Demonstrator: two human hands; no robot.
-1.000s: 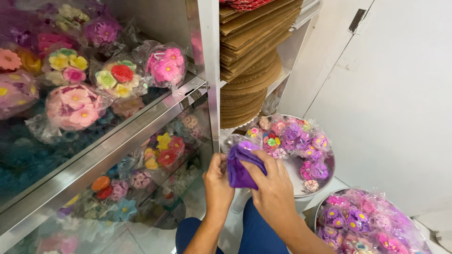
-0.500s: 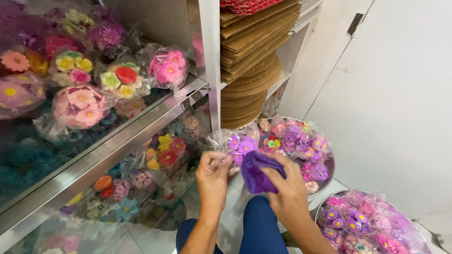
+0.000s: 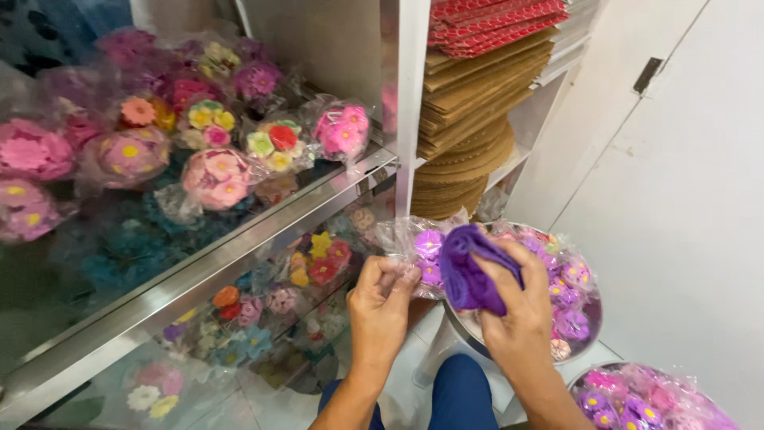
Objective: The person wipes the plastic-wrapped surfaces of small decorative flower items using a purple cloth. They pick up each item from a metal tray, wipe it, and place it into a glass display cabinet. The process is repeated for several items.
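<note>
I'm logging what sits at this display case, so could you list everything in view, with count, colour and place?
Packet of flowers: one, clear wrap with purple blooms, pinched in the left hand.
Cloth: one, purple, bunched in the right hand, against the packet.
Wrapped flower bundles: many, pink, red, yellow, purple, on top of the glass case.
Glass case: one, metal-framed, at left, more flowers inside.
Cardboard sheets: one stack, brown, on the white shelf, red sheets on top.
Metal bowl: one, silver, filled with pink and purple packets, below the shelf.
Second bowl of packets: one, purple and pink, bottom right.
Door: white, at right.
Left hand: grip closed on the packet.
Right hand: grip closed on the cloth.
</note>
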